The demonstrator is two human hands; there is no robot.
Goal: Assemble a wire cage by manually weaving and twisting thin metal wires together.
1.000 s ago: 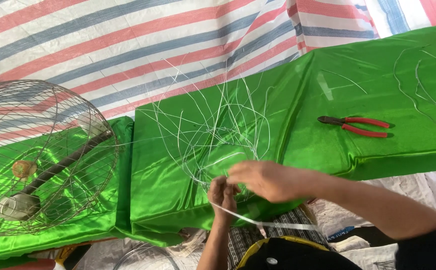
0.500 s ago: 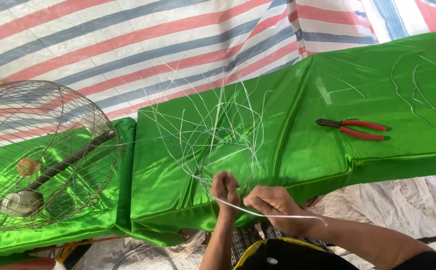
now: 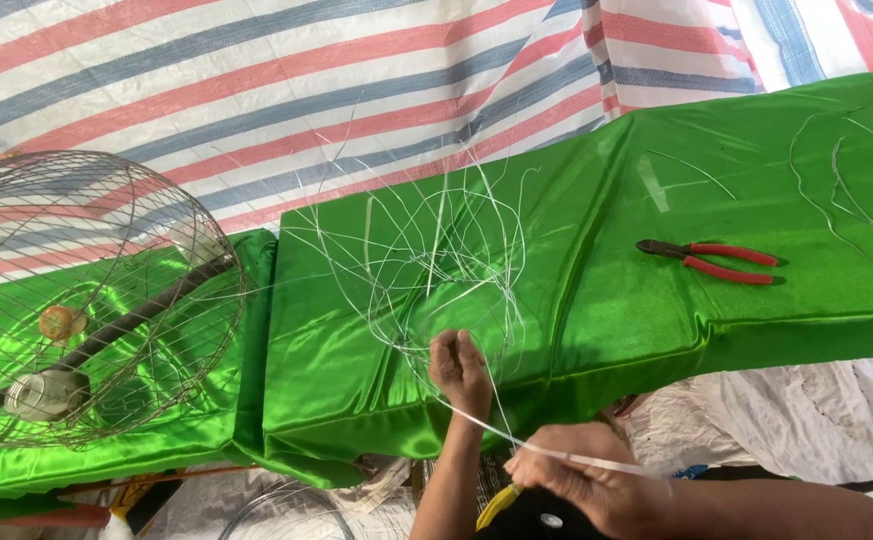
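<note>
The left hand (image 3: 460, 368) pinches the near edge of a tangle of white strips (image 3: 427, 255) on the green cloth (image 3: 597, 320), seemingly to anchor it, while the right hand (image 3: 579, 480), lower down, grips one strip (image 3: 527, 443) drawn taut between the two. Red pliers (image 3: 714, 260) lie well apart to the right, a wire fan cage (image 3: 87, 300) stands at the left, and loose crossing strips crowd the left hand's fingers.

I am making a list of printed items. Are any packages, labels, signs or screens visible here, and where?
None in view. There are only green cloth, a striped sheet, red pliers, a wire cage and thin strips.
</note>
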